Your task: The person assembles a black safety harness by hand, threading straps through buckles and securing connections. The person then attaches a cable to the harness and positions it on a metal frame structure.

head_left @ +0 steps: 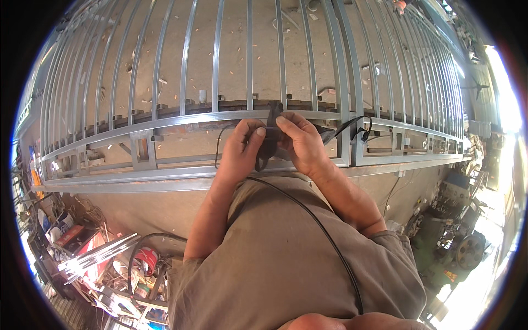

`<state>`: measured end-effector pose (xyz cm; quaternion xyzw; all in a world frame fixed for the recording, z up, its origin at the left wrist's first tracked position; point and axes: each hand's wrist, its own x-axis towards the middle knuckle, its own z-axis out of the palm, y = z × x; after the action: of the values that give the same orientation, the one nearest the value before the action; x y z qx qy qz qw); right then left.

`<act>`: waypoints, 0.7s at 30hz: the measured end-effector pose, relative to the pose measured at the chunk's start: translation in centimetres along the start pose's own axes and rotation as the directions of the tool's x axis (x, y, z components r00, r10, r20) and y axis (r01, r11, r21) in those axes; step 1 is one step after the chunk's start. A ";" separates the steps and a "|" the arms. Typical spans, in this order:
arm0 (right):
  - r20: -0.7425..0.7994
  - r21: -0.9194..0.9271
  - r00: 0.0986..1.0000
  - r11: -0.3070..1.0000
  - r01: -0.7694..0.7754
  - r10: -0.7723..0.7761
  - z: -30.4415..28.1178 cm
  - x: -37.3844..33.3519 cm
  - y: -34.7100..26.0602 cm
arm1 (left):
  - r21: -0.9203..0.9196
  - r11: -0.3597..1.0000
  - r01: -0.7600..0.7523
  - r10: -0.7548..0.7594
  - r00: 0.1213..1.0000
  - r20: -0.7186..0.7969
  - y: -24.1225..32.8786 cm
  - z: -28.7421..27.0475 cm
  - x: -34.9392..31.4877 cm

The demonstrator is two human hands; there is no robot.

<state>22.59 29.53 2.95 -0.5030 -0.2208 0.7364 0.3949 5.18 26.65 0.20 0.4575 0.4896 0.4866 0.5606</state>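
A dark object with a narrow upright end and a looped lower part (269,147) is between my two hands, in front of the near rail of a metal frame (190,120). I cannot make out its exact kind. My left hand (240,147) is closed, with thumb and fingertips pinching its left side. On the other side my right hand (303,142) pinches it, thumb uppermost and fingers curled beneath. A black strap or cable (347,125) runs from behind my right hand across the frame's uprights. My fingers hide the object's middle.
Bright metal bars (218,60) stretch away over a floor strewn with small scraps. A black cable (311,215) crosses my shirt. At lower left lie shiny metal strips (102,256) and a red reel-like thing (146,259) in clutter. Machinery with a round wheel (469,251) stands at right.
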 end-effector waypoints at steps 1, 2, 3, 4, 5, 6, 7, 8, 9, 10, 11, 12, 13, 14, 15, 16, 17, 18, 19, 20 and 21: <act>0.003 0.022 1.000 1.000 -0.001 0.000 -0.2 0.0 0.1 | -0.054 0.998 0.034 -0.034 0.999 -0.003 0.0 0.3 -0.2; 0.025 0.053 1.000 0.999 0.009 -0.010 -0.5 0.0 0.1 | -0.116 0.992 0.058 -0.058 0.998 -0.002 -0.1 0.6 -0.4; 0.028 0.081 0.999 0.997 0.016 -0.018 -0.7 -0.1 0.2 | -0.088 0.994 0.068 -0.068 0.998 0.008 0.0 0.7 -0.6; 0.029 0.108 0.999 0.994 0.021 -0.025 -1.0 -0.2 0.1 | -0.067 0.996 0.067 -0.066 0.998 0.020 0.1 0.8 -0.8; 0.040 0.102 0.998 0.994 0.035 -0.039 -1.2 -0.2 0.1 | -0.043 0.996 0.076 -0.075 0.997 0.030 0.2 0.9 -1.0; 0.052 0.097 0.997 0.994 0.044 -0.049 -1.4 -0.4 0.0 | -0.022 0.995 0.102 -0.102 0.994 0.030 0.3 0.9 -1.2; 0.064 0.092 0.996 0.994 0.053 -0.059 -1.4 -0.5 0.0 | 0.002 0.990 0.139 -0.139 0.990 0.026 0.5 0.8 -1.4; 0.056 0.086 0.996 0.994 0.066 -0.071 -1.4 -0.6 -0.1 | 0.024 0.985 0.174 -0.174 0.984 0.025 0.7 0.8 -1.5; 0.048 0.080 0.995 0.994 0.078 -0.082 -1.4 -0.7 -0.1 | 0.067 0.989 0.129 -0.129 0.992 0.002 0.9 0.9 -1.5; 0.062 0.082 0.992 0.991 0.102 -0.107 -1.3 -0.9 -0.1 | 0.106 0.991 0.084 -0.083 0.996 -0.015 1.1 1.0 -1.4; 0.048 0.070 0.994 0.993 0.097 -0.101 -1.2 -1.0 0.0 | 0.149 0.987 0.058 -0.054 0.998 -0.035 1.3 1.1 -1.4; 0.058 0.066 0.992 0.992 0.106 -0.109 -1.2 -1.1 0.0 | 0.268 0.959 -0.090 0.113 0.991 -0.071 1.4 1.4 -1.3; 0.066 0.058 0.991 0.992 0.114 -0.118 -1.1 -1.3 0.0 | 0.393 0.896 -0.208 0.264 0.960 -0.093 1.5 1.9 -1.3; 0.065 0.026 0.991 0.993 0.114 -0.115 -1.0 -1.4 0.1 | 0.516 0.801 -0.303 0.404 0.910 -0.093 1.6 2.2 -1.3; 0.061 -0.012 0.992 0.994 0.112 -0.111 -1.0 -1.7 0.1 | 0.556 0.768 -0.319 0.436 0.896 -0.089 1.7 2.5 -1.3; 0.057 -0.052 0.993 0.993 0.108 -0.105 -0.9 -1.9 0.3 | 0.598 0.732 -0.327 0.462 0.883 -0.083 1.7 2.7 -1.4; 0.068 -0.052 0.990 0.991 0.123 -0.120 -0.8 -2.0 0.4 | 0.639 0.692 -0.334 0.489 0.869 -0.076 1.8 2.8 -1.6; 0.079 -0.052 0.988 0.989 0.139 -0.135 -0.6 -2.2 0.5 | 0.635 0.701 -0.324 0.476 0.876 -0.079 1.8 2.9 -1.8; 0.085 -0.057 0.986 0.987 0.151 -0.146 -0.4 -2.2 0.6 | 0.633 0.706 -0.318 0.468 0.880 -0.080 1.9 2.9 -1.8; 0.076 -0.031 0.984 0.987 0.161 -0.158 -0.3 -2.3 0.6 | 0.630 0.711 -0.312 0.460 0.884 -0.080 1.9 2.9 -1.9; 0.060 -0.010 0.985 0.987 0.163 -0.162 -0.1 -2.3 0.6 | 0.622 0.719 -0.310 0.457 0.885 -0.087 1.9 3.0 -2.0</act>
<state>22.91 27.31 3.82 -0.4641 -0.2781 0.7147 0.4432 7.84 24.73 2.60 0.6399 0.5723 0.4661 0.2140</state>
